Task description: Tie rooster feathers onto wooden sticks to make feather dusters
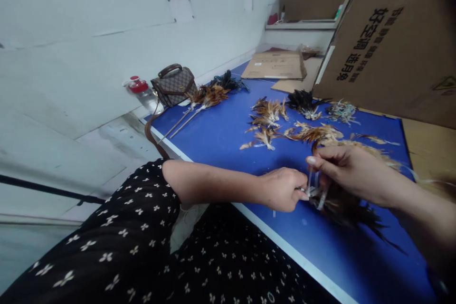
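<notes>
My left hand [283, 190] is closed around the bound end of a dark feather bundle [351, 211]. Its feathers fan out to the right, under my right hand. Pinched in the fingers of my right hand [344, 166] is a thin whitish strip [309, 178], pulled up from the binding. Another strip end [322, 199] hangs by the feathers. Just beyond my hands lie brown feathers [317, 133] and small brown feather bunches [267, 113]. Past them rest a black feather bunch [304, 104] and a tangle of pale bluish strips [342, 111].
On the blue tabletop [213, 140], two brown feather dusters [210, 97] with thin sticks lie at the left. Behind them stand a brown handbag [174, 85] and a red-capped bottle [142, 92]. A large cardboard sheet [384, 42] rises at the right; flat cardboard [272, 65] lies at the back.
</notes>
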Motion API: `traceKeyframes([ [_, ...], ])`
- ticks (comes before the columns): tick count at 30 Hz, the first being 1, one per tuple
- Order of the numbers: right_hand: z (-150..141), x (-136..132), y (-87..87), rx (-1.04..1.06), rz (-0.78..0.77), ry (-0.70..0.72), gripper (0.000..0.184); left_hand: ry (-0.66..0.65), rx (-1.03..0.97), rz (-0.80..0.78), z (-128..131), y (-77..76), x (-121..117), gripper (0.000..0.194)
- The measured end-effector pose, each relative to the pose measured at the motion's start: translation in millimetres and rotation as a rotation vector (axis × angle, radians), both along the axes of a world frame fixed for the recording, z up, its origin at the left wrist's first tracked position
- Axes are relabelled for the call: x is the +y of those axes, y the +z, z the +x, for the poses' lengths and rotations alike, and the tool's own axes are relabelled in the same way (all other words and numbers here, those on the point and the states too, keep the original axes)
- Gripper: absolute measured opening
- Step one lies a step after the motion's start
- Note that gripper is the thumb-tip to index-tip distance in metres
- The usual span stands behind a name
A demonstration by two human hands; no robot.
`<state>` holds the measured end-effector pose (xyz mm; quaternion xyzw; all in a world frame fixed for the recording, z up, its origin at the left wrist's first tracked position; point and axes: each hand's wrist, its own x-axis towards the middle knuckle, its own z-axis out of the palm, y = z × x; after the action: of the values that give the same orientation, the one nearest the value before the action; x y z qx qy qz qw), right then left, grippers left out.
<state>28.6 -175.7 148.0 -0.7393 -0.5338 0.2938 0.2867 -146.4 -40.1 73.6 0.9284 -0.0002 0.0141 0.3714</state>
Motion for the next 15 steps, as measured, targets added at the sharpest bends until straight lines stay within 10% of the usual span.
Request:
traceKeyframes([
  [9, 11, 17, -19.5, -0.126, 0.009, 0.024, 0.084, -0.159, -0.1, 0.087, -21, -5.7, 3, 0.008],
  [15, 10, 4, -52.9, -0.032, 0.143, -0.233, 0.079, -0.275, -0.372, -0.236, -33, 17.9, 3, 0.008],
])
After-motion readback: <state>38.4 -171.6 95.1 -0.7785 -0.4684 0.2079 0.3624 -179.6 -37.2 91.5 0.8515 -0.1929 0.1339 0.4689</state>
